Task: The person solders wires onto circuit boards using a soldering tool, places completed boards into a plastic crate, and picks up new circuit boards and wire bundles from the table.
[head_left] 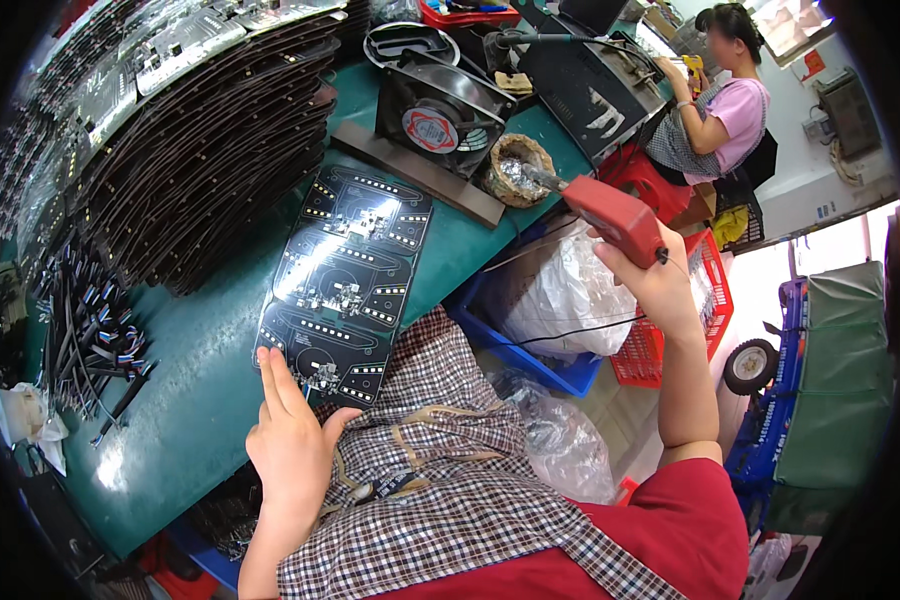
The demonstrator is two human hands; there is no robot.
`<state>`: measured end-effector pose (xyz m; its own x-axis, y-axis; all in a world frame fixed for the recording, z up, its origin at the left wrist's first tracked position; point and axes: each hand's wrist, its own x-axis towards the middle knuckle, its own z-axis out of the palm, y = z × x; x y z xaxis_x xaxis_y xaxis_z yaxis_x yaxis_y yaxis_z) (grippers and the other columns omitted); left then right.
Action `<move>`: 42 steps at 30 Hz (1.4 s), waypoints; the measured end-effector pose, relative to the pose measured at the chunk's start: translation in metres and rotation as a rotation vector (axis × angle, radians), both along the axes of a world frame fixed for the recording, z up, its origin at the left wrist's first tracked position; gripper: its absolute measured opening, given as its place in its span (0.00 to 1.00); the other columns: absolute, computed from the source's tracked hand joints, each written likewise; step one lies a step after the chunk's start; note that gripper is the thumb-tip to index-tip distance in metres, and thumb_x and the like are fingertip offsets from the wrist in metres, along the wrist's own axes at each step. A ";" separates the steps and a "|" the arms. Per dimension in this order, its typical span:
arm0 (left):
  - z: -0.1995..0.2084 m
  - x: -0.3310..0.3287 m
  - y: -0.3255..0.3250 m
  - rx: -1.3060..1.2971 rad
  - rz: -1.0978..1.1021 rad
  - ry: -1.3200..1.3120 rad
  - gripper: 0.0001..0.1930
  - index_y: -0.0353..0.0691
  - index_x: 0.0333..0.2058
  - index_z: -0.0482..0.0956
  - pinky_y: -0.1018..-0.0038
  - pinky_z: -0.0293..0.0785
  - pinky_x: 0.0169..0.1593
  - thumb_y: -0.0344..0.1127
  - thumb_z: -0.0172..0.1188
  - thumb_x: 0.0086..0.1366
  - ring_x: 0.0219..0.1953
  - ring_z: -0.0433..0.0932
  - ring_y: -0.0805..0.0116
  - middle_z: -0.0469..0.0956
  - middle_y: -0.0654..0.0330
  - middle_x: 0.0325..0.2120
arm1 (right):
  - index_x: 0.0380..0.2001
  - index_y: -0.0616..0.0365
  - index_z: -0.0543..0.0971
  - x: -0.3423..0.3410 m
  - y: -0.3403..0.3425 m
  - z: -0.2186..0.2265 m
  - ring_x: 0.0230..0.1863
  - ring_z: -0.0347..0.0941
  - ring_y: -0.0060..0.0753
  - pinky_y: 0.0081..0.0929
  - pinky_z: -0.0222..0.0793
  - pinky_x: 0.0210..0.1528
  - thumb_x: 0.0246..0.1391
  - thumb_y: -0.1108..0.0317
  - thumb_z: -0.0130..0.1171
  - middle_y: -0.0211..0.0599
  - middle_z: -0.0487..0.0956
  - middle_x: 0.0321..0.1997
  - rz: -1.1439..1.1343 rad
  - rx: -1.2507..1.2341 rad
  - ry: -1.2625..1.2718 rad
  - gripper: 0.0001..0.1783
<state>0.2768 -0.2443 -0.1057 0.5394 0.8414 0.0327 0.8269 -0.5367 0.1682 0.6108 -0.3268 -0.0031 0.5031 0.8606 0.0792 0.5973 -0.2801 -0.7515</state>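
Observation:
A black circuit board (pixel 342 284) with small white parts on it lies on the green tabletop (pixel 195 335), its near end close to the front edge. At this near end is my left hand (pixel 292 440), fingers stretched out and touching the board, thumb spread toward its lower corner. My right hand (pixel 660 285) is closed around a red soldering gun (pixel 615 215), raised right of the table. The gun's tip points left, at a rough brown bowl (pixel 505 183) with shiny grey matter inside; whether they touch I cannot tell.
Tall stacks of circuit boards (pixel 210 150) rise at the left, near a bundle of black wires (pixel 90 320). Behind the board are a dark bar (pixel 420 172) and a black fan (pixel 445 110). Blue (pixel 570 375) and red crates (pixel 642 350) stand below right. A co-worker (pixel 725 110) sits beyond.

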 end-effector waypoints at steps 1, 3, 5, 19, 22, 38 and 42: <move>0.000 -0.001 -0.002 -0.003 0.012 0.005 0.51 0.22 0.56 0.55 0.75 0.75 0.25 0.55 0.67 0.41 0.30 0.78 0.61 0.59 0.40 0.57 | 0.46 0.62 0.74 0.001 -0.004 -0.002 0.31 0.73 0.16 0.16 0.68 0.34 0.46 0.72 0.63 0.33 0.80 0.36 -0.033 0.053 0.104 0.21; -0.003 -0.001 -0.006 0.021 0.029 0.025 0.51 0.21 0.55 0.55 0.75 0.75 0.25 0.55 0.67 0.41 0.30 0.78 0.62 0.59 0.41 0.58 | 0.44 0.62 0.75 0.006 -0.013 -0.004 0.28 0.72 0.15 0.14 0.66 0.31 0.47 0.72 0.63 0.33 0.80 0.36 -0.067 0.121 0.168 0.19; -0.004 -0.001 -0.009 0.044 0.049 0.047 0.51 0.20 0.55 0.55 0.76 0.75 0.25 0.55 0.67 0.42 0.30 0.78 0.62 0.59 0.41 0.58 | 0.41 0.63 0.75 0.007 -0.020 -0.004 0.20 0.68 0.14 0.13 0.63 0.22 0.49 0.73 0.59 0.35 0.80 0.37 -0.105 0.251 0.250 0.14; -0.009 -0.015 -0.012 -0.099 0.111 -0.449 0.30 0.33 0.48 0.68 0.65 0.70 0.43 0.34 0.69 0.45 0.44 0.72 0.51 0.68 0.48 0.46 | 0.56 0.65 0.57 -0.077 -0.059 -0.081 0.18 0.63 0.20 0.13 0.59 0.18 0.59 0.64 0.48 0.49 0.70 0.44 0.014 0.602 0.518 0.26; -0.022 -0.022 -0.011 0.038 -0.017 -0.497 0.18 0.33 0.39 0.75 0.69 0.69 0.33 0.22 0.63 0.46 0.31 0.70 0.60 0.71 0.57 0.33 | 0.55 0.64 0.59 -0.115 -0.075 -0.079 0.21 0.66 0.23 0.18 0.64 0.21 0.52 0.52 0.57 0.50 0.71 0.45 0.085 0.337 0.680 0.35; -0.029 -0.024 -0.010 -0.001 -0.165 -0.517 0.17 0.34 0.38 0.78 0.74 0.69 0.26 0.19 0.60 0.45 0.23 0.70 0.68 0.68 0.60 0.27 | 0.58 0.73 0.58 -0.156 -0.099 -0.097 0.24 0.72 0.21 0.15 0.66 0.26 0.43 0.61 0.67 0.46 0.78 0.38 0.151 -0.013 0.810 0.44; -0.025 -0.023 -0.007 -0.154 -0.095 -0.661 0.16 0.33 0.37 0.77 0.74 0.68 0.26 0.18 0.60 0.46 0.23 0.70 0.68 0.68 0.59 0.27 | 0.58 0.73 0.58 -0.154 -0.099 -0.100 0.24 0.72 0.20 0.16 0.67 0.28 0.43 0.61 0.67 0.45 0.78 0.36 0.151 -0.023 0.812 0.44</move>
<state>0.2540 -0.2509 -0.1305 0.5193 0.8126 0.2645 0.4746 -0.5317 0.7014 0.4567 -0.4255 -0.1029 0.2751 0.9205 -0.2775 -0.0966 -0.2607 -0.9606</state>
